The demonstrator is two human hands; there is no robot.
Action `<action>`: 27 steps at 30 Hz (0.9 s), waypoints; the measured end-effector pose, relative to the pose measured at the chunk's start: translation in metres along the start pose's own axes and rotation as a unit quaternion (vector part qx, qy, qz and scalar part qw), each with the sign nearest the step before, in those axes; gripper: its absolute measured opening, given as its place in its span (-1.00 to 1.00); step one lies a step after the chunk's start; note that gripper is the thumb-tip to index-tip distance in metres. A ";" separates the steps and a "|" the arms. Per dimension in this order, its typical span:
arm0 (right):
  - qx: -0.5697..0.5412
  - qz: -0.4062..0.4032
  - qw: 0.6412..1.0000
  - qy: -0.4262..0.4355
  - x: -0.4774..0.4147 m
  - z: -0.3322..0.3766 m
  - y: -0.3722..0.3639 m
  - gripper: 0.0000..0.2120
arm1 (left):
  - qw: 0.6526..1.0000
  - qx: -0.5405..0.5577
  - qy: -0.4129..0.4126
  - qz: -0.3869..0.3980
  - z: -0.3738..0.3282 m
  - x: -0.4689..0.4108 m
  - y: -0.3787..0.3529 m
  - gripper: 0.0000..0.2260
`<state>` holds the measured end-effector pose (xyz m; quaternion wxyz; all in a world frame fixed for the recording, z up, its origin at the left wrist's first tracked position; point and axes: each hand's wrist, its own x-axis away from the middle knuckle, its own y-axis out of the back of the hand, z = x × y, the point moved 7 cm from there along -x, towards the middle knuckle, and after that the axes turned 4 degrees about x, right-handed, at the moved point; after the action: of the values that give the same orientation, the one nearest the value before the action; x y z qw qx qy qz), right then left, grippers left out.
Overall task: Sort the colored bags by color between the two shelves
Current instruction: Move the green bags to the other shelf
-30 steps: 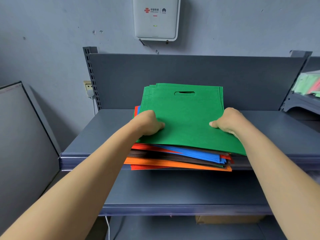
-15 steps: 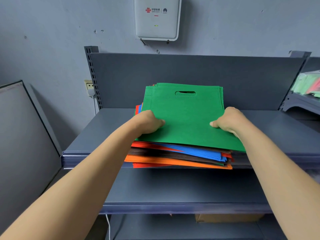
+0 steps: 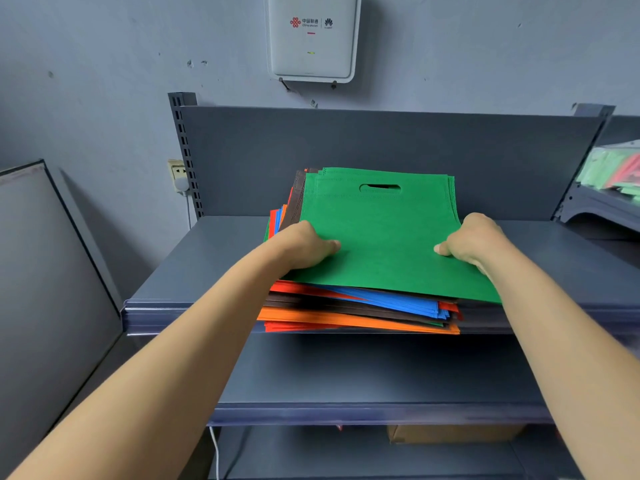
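1 left hand (image 3: 304,247), 1 right hand (image 3: 474,242), 1 bag stack (image 3: 363,317), green bags (image 3: 384,237) on top uncountable, 3 shelf levels (image 3: 346,375), 1 wall box (image 3: 311,36), 1 socket (image 3: 178,173), 1 cardboard box (image 3: 450,434)

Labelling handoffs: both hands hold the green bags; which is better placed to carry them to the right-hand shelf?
Right, likely. The right hand grips the green bags at the edge nearest the right-hand shelf; the left hand grips the far edge and would have to cross the mixed stack.
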<state>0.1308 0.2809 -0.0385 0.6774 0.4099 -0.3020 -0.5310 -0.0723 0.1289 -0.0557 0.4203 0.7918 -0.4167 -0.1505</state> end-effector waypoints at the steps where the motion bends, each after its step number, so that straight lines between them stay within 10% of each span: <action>1: 0.004 -0.001 1.000 0.001 0.001 0.000 0.001 -0.47 | 1.000 -0.004 -0.001 0.003 0.000 0.000 -0.002 -0.39; 14: -0.027 0.034 0.999 0.026 0.008 0.004 -0.003 -0.39 | 0.991 0.122 0.041 -0.034 0.000 -0.003 0.011 -0.52; 27: -0.042 -0.022 0.998 0.031 0.008 0.019 0.016 -0.66 | 0.918 -0.270 -0.250 -0.145 -0.072 0.040 0.004 -0.51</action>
<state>0.1240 0.2700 -0.0155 0.6909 0.4039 -0.2491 -0.5454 -0.0076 0.1356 -0.0051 0.4736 0.6365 -0.3326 -0.5099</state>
